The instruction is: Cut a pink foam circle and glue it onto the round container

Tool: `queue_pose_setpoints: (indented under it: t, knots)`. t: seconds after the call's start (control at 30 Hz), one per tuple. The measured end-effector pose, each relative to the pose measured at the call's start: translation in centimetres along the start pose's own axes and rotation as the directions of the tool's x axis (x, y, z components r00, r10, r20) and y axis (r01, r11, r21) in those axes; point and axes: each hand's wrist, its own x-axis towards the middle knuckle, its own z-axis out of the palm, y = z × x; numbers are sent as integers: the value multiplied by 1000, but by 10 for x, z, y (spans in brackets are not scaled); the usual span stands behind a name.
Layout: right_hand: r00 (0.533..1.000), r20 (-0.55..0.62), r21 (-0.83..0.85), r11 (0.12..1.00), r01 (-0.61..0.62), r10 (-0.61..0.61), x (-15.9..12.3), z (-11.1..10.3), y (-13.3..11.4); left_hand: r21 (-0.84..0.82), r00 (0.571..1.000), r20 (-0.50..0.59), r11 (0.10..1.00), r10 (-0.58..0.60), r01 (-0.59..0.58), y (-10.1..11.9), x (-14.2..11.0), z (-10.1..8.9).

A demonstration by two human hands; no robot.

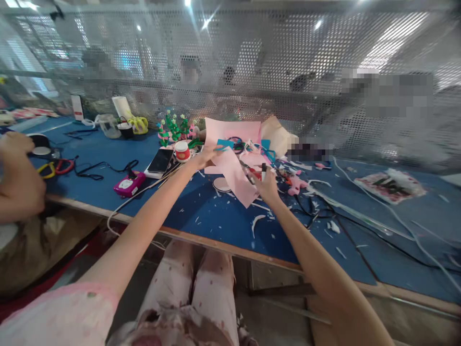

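A curved pink sheet [242,180] hangs between my hands above the blue table. My left hand [207,157] pinches its upper left edge, fingers pointing towards a flat blue piece [225,143]. My right hand [267,186] is curled near the sheet's right side. By its fingers are a dark, narrow tool [247,171] and a white stick with a black top [264,171]; blur hides which of them it grips. Behind my hands stands a larger pink sheet [230,129]. A round white disc [221,184] lies under the held sheet.
White scraps [258,225] litter the table. On the left are a phone [161,161], a red-and-white cup [182,151], a purple device [129,183] and green craft plants [175,127]. Black cables [324,211] run right. Another person's arm [18,178] rests at far left. A perforated metal screen [230,62] stands behind.
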Motion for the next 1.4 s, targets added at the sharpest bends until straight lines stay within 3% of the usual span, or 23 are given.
queue_pose_setpoints:
  t: [0.07,0.2,0.27,0.37,0.47,0.6,0.73,0.8,0.97,1.07,1.13,1.2,1.3,1.4]
  knots:
    - [1000,17,-60,998,22,-21,0,0,0,-47,1000,9,999,16,-15,1,-13,6]
    - [988,154,-252,968,24,16,-1,2,2,128,987,52,980,150,-155,-10,-40,17]
    - [983,182,-314,949,32,28,-2,4,2,214,964,142,944,223,-250,-21,-51,22]
    - [980,199,-341,938,54,16,-4,6,1,408,895,380,826,235,-390,-36,-61,30]
    - [974,226,-354,931,85,-4,-8,7,-4,589,880,449,689,158,-424,-43,-63,36]
    - [953,300,-381,920,93,28,-12,5,-16,672,894,405,601,192,-433,-42,-59,36]
    - [937,331,-416,909,41,109,-13,3,-25,775,948,292,548,131,-314,-39,-58,31]
    - [952,293,-393,919,35,89,-13,2,-26,810,965,230,523,130,-264,-38,-59,28]
    - [990,119,-337,941,-27,71,-9,4,-15,878,960,210,396,184,-268,-36,-55,11]
    - [995,51,-253,965,-66,81,-6,9,-6,915,951,-76,401,300,-53,-38,-49,-6]
    - [999,-9,-227,973,-49,48,-5,13,-2,876,889,-318,462,330,142,-40,-46,-14]
    - [997,-79,-246,969,-38,19,-5,15,-1,838,843,-435,485,317,250,-41,-46,-14]
    - [991,-131,-284,958,-32,-6,-7,9,-7,869,849,-377,459,371,185,-39,-52,1]
    - [991,-106,-325,945,40,-78,-12,-1,-23,927,855,-153,371,495,-48,-36,-60,25]
